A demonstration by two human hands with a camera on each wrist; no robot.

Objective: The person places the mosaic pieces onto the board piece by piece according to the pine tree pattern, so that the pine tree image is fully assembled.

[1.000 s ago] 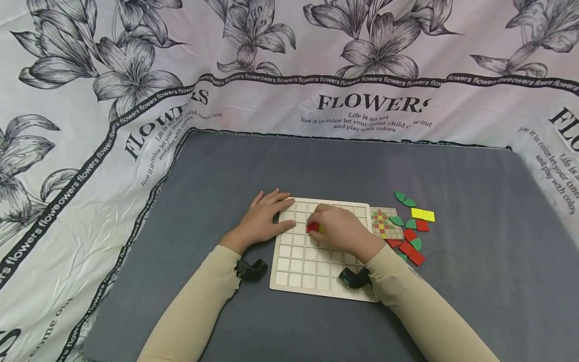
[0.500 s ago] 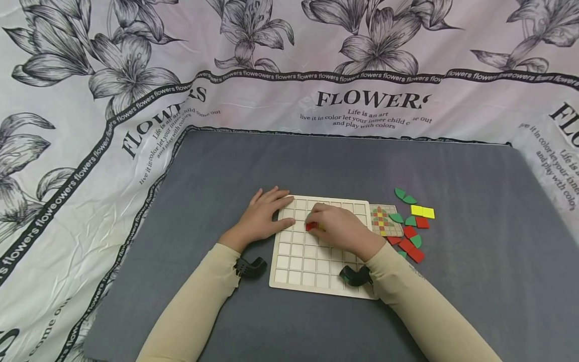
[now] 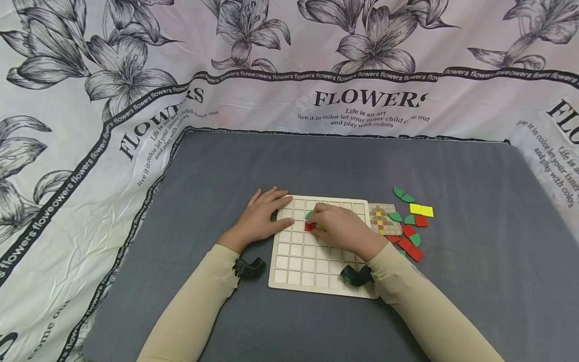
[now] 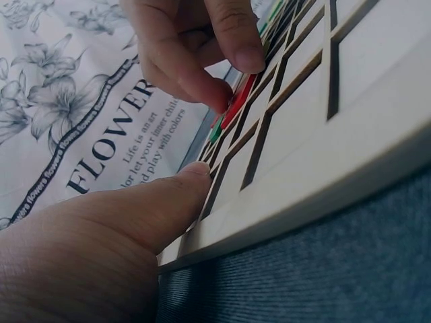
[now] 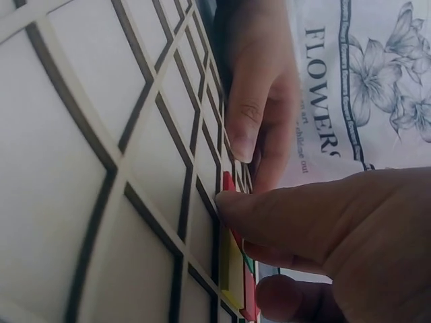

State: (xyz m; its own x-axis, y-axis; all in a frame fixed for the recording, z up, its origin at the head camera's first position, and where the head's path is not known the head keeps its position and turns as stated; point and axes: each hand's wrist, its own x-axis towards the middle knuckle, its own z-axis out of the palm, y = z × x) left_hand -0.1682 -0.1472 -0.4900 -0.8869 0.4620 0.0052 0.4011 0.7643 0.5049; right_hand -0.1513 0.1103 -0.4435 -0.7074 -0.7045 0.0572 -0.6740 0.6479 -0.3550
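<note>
A square wooden grid board (image 3: 289,276) lies in front of me. My left hand (image 3: 259,218) rests on its left edge, fingers spread and thumb reaching onto the grid. My right hand (image 3: 346,229) is over the upper middle of the board, thumb and fingers bent around a red square tile (image 3: 309,227) among the cells. In the left wrist view, thumb and fingertip meet that red tile (image 4: 237,104) closely. A green tile (image 3: 309,214) shows just beyond the fingers. The right wrist view has a yellow tile (image 5: 232,269) beside the red one, under the thumb. The right hand covers other cells.
A printed pattern card (image 3: 392,229) touches the board's right side. Around it lie loose tiles: green rounded ones (image 3: 398,192), yellow squares (image 3: 421,210) and several red squares (image 3: 410,249). The grey table (image 3: 217,166) backs onto a flower-printed cloth (image 3: 253,105).
My right fingers have shifted slightly, and the green tile beyond them now shows. The red tile stays at their tips. My left hand keeps its place on the board.
</note>
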